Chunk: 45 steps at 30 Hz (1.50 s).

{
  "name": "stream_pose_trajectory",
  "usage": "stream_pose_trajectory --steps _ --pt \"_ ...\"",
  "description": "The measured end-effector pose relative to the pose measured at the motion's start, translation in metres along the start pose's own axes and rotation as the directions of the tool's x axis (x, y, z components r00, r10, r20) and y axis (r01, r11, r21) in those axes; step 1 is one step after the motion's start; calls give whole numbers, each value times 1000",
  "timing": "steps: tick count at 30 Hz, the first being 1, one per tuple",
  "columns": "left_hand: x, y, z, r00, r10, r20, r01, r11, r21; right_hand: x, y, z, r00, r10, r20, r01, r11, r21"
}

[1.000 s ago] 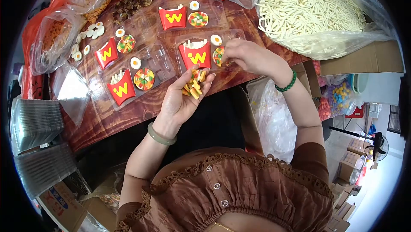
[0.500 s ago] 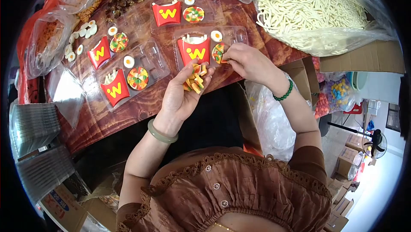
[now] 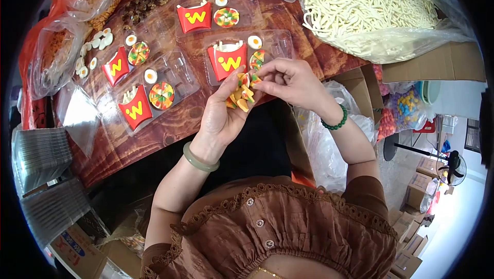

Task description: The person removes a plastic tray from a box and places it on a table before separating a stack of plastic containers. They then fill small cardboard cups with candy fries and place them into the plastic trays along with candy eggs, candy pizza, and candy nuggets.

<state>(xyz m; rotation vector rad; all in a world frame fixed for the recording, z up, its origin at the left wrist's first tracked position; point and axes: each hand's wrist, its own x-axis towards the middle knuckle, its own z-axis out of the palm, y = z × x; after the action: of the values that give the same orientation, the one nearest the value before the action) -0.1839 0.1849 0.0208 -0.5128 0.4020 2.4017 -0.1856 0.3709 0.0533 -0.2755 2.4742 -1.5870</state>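
Note:
My left hand (image 3: 225, 112) is cupped around several small toy pizza slices (image 3: 241, 96), palm up, at the table's front edge. Just to its right, the thumb and fingers of my right hand (image 3: 293, 83) pinch one pizza slice (image 3: 256, 80). Behind both hands lies a clear plastic tray (image 3: 282, 40). In it are a red fries box (image 3: 227, 62) with a yellow mark, a fried egg (image 3: 254, 42) and a partly built pizza (image 3: 257, 59), its lower part hidden by my right hand.
Other trays hold fries boxes (image 3: 194, 16) and round pizzas (image 3: 162, 96). Loose eggs (image 3: 83, 72) lie at the left. A plastic bag of pale fries (image 3: 368, 9) is at the back right. Stacked clear trays (image 3: 41, 153) stand left of the table.
My right hand has moved from the partly built pizza back toward my left hand and now pinches a slice there. The whole view has shifted slightly.

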Motion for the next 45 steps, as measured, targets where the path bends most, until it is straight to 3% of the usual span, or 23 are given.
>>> stream_pose_trajectory --steps 2,5,7,11,13,15,17,18,20,27,30,33,34,35,36,38,39,40,41,42,43,44,45 --pt "3 -2 -1 1000 4 -4 -4 1000 1 -1 -1 1 999 -37 -24 36 999 -24" --pt "8 -3 -13 996 -23 81 24 1000 -15 -4 5 0 996 75 50 -76 997 25" --pt "6 -4 -10 996 -26 89 26 1000 -2 -4 15 0 999 25 26 -32 957 287" --pt "3 -4 -1 997 -46 60 45 999 9 12 26 -37 989 142 -27 -136 977 162" --pt "5 -4 -3 998 -52 24 52 999 12 21 34 -48 982 177 73 -174 984 -39" --pt "6 -5 -4 998 -54 21 53 999 11 26 36 -47 989 109 95 -98 989 -108" --pt "7 -5 -3 998 -54 18 54 999 7 31 36 -45 986 -62 158 123 902 -415" --pt "7 -5 -3 998 -54 21 54 999 7 34 36 -44 985 -62 159 124 901 -415" --pt "8 -6 -5 998 -55 20 55 998 7 38 39 -41 942 -255 217 333 779 -532" --pt "12 -6 -6 998 -53 36 54 998 -31 31 40 -39 903 -405 141 419 766 -488" --pt "12 -6 -7 998 -51 49 54 997 -57 20 25 -40 949 -314 32 285 809 -513" --pt "14 -8 -7 996 -47 69 51 998 -45 4 7 -36 980 -196 31 191 894 -406" --pt "14 -8 -7 996 -47 81 49 998 -30 -4 3 -33 985 -160 68 172 947 -273" --pt "13 -6 -7 996 -44 81 47 998 -29 -10 0 -31 985 -131 111 146 980 -135" --pt "12 -4 -6 996 -47 79 51 998 -44 -23 5 -39 955 94 282 -97 995 -4" --pt "8 0 -2 996 -49 79 54 997 -63 -51 18 -70 740 305 599 -372 928 -13" --pt "5 2 1 998 -46 48 49 997 -53 -70 40 -78 836 254 486 -123 951 -285" --pt "2 2 3 999 -45 15 45 998 -43 -91 66 -78 907 150 394 101 830 -549" --pt "1 2 5 999 -49 15 50 998 -43 -117 83 -66 969 237 64 57 37 -998" --pt "0 0 7 998 -59 26 60 998 -20 -114 67 -63 969 240 58 50 36 -998" --pt "1 -2 9 998 -59 37 60 998 -5 -108 50 -65 925 378 -44 -243 498 -833" --pt "2 -6 10 997 -65 31 65 998 -9 -102 30 -61 838 543 -51 -516 761 -393" --pt "3 -11 11 995 -83 48 83 996 13 -98 13 -52 828 558 -55 -534 754 -383"
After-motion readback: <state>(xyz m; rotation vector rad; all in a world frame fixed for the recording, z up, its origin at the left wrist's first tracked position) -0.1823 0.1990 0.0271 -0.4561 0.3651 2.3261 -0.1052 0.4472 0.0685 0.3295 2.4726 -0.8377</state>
